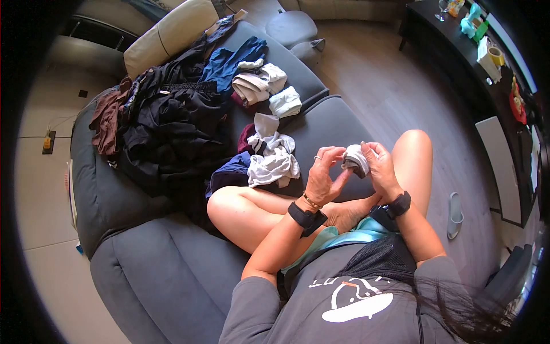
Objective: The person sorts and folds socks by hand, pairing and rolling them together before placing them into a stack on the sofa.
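A small rolled bundle of white and dark cloth, which looks like a sock (356, 155), is held up in front of my crossed legs. My left hand (325, 175) curls at its left side, with the thumb and fingertips on the cloth. On the other side my right hand (381, 167) pinches it, thumb near the top. Left of my hands lies a loose heap of white socks (274, 166) with dark blue cloth (231, 170) beside it. Farther back are folded pale bundles (285, 102) on the grey sofa (329, 123).
Black clothes (172, 123) and a brown garment (110, 123) cover the sofa's left part, with a blue garment (235, 60) behind. A beige cushion (172, 37) lies at the back. A slipper (455, 215) rests on the wooden floor, near a dark cabinet (441, 37).
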Motion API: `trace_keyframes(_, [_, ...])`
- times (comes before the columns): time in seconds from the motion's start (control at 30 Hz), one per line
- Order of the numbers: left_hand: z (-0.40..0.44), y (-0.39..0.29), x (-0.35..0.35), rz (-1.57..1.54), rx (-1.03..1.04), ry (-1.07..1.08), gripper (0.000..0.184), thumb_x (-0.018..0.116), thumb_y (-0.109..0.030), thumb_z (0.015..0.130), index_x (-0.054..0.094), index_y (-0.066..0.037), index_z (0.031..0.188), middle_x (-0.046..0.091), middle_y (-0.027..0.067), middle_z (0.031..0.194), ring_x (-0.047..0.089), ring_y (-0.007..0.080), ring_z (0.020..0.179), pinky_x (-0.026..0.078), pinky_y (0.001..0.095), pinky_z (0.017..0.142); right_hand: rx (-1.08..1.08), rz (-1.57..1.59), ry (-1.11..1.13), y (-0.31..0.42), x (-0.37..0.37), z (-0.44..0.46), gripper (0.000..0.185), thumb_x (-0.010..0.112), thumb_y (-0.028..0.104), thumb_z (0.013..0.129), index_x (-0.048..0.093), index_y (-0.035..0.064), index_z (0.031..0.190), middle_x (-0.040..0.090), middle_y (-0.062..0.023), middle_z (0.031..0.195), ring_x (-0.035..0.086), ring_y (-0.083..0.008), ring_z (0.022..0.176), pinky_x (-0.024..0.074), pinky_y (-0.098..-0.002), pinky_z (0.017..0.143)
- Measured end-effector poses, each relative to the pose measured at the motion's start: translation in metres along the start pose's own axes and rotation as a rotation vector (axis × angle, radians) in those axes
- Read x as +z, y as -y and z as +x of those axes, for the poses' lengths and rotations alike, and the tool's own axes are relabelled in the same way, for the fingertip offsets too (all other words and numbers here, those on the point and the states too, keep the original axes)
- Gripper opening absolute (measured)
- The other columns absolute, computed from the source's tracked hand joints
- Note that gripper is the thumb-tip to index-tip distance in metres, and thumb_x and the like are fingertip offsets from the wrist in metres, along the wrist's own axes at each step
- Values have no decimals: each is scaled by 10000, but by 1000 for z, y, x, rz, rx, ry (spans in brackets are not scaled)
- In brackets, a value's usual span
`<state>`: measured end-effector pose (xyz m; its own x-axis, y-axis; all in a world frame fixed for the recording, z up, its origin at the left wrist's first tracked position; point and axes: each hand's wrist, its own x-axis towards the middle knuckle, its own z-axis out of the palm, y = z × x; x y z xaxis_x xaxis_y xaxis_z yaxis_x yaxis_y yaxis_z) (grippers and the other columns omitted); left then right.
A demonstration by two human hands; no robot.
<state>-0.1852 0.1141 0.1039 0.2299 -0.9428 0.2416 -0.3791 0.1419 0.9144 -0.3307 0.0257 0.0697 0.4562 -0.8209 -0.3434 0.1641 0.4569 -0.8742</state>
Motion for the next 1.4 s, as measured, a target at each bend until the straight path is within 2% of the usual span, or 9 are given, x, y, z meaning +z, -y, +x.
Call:
trace_keyframes(0.27, [-1,12,1,-109,-20,-50,286,593,107,635,518,-23,878,461,90,895,553,220,792,507,269,682,2,-126,58,13,7,-7,377,651,340,859,544,12,1013,593,-42,809,559,-74,635,466,-203,461])
trace_keyframes(0.53, [3,18,1,177,93,-337,236,485,146,576,430,-35,717,369,55,609,382,183,552,344,289,504,15,-92,85,17,22,-7,354,651,317,861,540,18,1015,593,-45,812,570,-77,645,484,-205,459])
trace_keyframes(0.67, [1,17,0,183,89,-255,247,506,134,582,426,-38,741,394,66,649,400,198,565,369,296,529,-41,-64,65,8,16,-4,336,645,304,867,537,23,1015,590,-42,828,576,-77,656,481,-202,463])
trace_keyframes(0.77, [6,9,2,185,303,-253,268,524,130,603,418,-46,775,401,71,681,407,201,568,371,302,524,13,38,3,2,7,0,347,641,301,870,525,18,1035,591,-40,842,577,-77,668,482,-201,473])
trace_keyframes(1.0, [-5,26,6,198,162,-276,279,578,104,650,444,-52,838,441,58,711,431,168,570,379,271,513,111,156,127,23,27,-21,385,686,225,839,487,41,1112,608,-49,914,603,-95,706,521,-206,566])
trace_keyframes(1.17, [-12,24,5,160,60,-231,251,603,76,693,441,-59,830,439,24,686,404,119,537,338,259,461,127,84,282,23,13,-15,364,660,69,837,478,43,1151,620,-65,958,634,-117,739,552,-223,625])
trace_keyframes(1.27, [-13,19,0,155,-102,-163,237,598,66,724,455,-49,874,476,39,754,467,104,625,405,253,543,112,67,246,25,4,-13,334,647,40,838,496,43,1135,625,-72,960,632,-112,731,553,-220,614])
trace_keyframes(1.37, [-7,6,-7,-24,-84,39,381,608,12,790,440,-43,1128,508,94,1059,528,142,994,438,283,855,23,-15,124,20,-8,-6,305,648,25,831,526,43,1110,634,-63,951,630,-107,725,536,-217,614])
trace_keyframes(1.4, [-7,4,-9,-21,-85,36,381,608,12,790,440,-43,1128,508,94,1059,528,142,994,438,283,855,24,-15,128,19,-11,-5,305,648,25,831,526,43,1110,634,-63,951,630,-107,725,536,-217,614])
